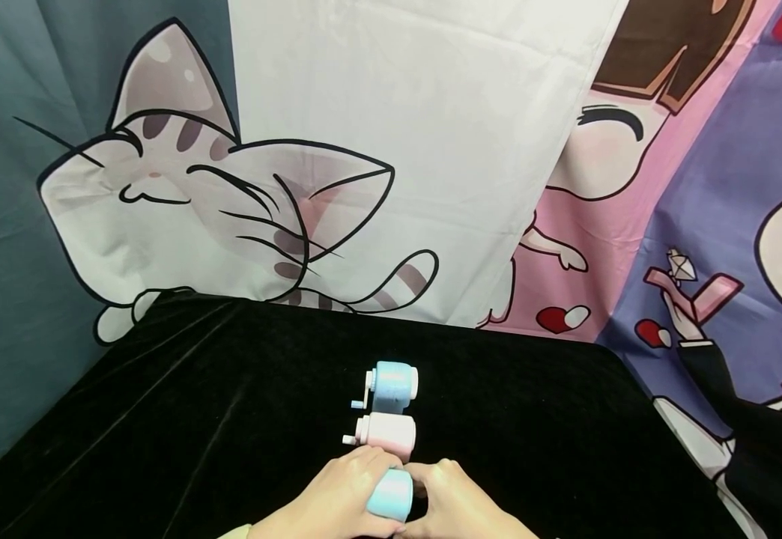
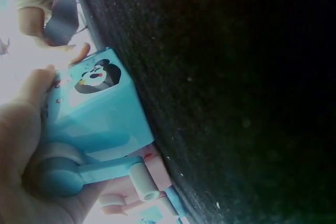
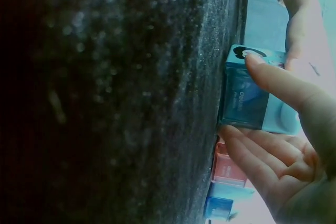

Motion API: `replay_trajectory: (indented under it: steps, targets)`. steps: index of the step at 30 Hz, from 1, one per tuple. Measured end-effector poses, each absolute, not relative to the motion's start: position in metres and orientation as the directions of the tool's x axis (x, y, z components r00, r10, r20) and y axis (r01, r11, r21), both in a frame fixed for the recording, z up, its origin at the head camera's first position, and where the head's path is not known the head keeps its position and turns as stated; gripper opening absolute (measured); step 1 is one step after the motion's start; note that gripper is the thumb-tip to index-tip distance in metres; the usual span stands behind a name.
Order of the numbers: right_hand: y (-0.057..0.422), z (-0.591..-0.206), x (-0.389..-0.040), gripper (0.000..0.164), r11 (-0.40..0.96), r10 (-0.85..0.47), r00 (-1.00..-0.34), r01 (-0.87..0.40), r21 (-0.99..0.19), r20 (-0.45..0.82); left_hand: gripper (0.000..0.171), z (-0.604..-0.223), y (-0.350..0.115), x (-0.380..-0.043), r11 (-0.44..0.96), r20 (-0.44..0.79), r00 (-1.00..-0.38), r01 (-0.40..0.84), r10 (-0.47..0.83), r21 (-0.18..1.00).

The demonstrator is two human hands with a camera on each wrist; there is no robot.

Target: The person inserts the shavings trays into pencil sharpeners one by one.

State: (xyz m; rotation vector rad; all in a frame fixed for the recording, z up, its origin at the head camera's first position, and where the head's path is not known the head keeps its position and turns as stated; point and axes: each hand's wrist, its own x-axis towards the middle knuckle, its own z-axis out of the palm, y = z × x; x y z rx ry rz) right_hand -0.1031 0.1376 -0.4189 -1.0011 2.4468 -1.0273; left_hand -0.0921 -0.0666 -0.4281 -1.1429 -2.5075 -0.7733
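Note:
A light blue hand-crank pencil sharpener (image 1: 392,495) stands nearest to me on the black cloth, between both hands. My left hand (image 1: 344,492) wraps over its crank side, thumb and fingers around the body. From the other side, my right hand (image 1: 455,500) holds it between thumb and fingers. In the left wrist view, the sharpener's blue crank (image 2: 107,170) and a cartoon print show on it. The right wrist view gives its see-through drawer (image 3: 244,98), between the right thumb and fingers. Directly behind stands a pink pencil sharpener (image 1: 389,432), close to the left fingertips.
A second blue pencil sharpener (image 1: 395,383) stands behind the pink one, making a row away from me. Their cranks point left. Black velvety cloth (image 1: 229,404) covers the table. A cartoon-printed curtain (image 1: 391,97) hangs behind the table's far edge.

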Motion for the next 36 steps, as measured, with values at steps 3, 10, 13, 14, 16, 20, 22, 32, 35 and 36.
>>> replay_trajectory:
  steps: [3,10,13,14,16,20,22,32,35,36]
  targets:
    - [0.138,-0.419,-0.103,0.05,0.503,-0.706,-0.708,-0.497,-0.707,-0.005,0.045,-0.428,-0.066,-0.092,0.544,0.447,-0.654,0.756,0.61,0.364]
    - [0.139,-0.42,-0.101,0.05,0.488,-0.715,-0.699,-0.5,-0.716,0.001,0.046,-0.426,-0.066,-0.092,0.543,0.411,-0.669,0.743,0.619,0.391]
    - [0.141,-0.42,-0.101,0.049,0.486,-0.716,-0.698,-0.498,-0.718,-0.001,0.046,-0.426,-0.065,-0.092,0.543,0.41,-0.671,0.741,0.618,0.395]
    - [0.141,-0.42,-0.1,0.048,0.488,-0.715,-0.699,-0.499,-0.716,-0.001,0.046,-0.426,-0.065,-0.092,0.542,0.409,-0.673,0.739,0.616,0.4]
    - [0.142,-0.419,-0.1,0.047,0.491,-0.714,-0.7,-0.502,-0.712,0.002,0.046,-0.425,-0.065,-0.091,0.54,0.407,-0.676,0.736,0.614,0.408]
    - [0.142,-0.419,-0.098,0.047,0.487,-0.714,-0.7,-0.511,-0.709,0.014,0.044,-0.424,-0.065,-0.091,0.528,0.38,-0.691,0.719,0.614,0.453]
    - [0.143,-0.418,-0.097,0.048,0.483,-0.718,-0.695,-0.519,-0.705,0.02,0.044,-0.423,-0.066,-0.09,0.526,0.367,-0.698,0.71,0.615,0.469]
    - [0.149,-0.416,-0.097,0.049,0.513,-0.707,-0.706,-0.561,-0.65,0.052,0.049,-0.42,-0.069,-0.087,0.578,0.412,-0.719,0.695,0.561,0.427]
    - [0.154,-0.414,-0.097,0.052,0.538,-0.697,-0.715,-0.573,-0.619,0.056,0.054,-0.419,-0.074,-0.085,0.59,0.455,-0.706,0.706,0.543,0.393]
    - [0.156,-0.413,-0.097,0.054,0.55,-0.692,-0.719,-0.576,-0.605,0.056,0.056,-0.418,-0.076,-0.085,0.593,0.478,-0.698,0.711,0.533,0.378]
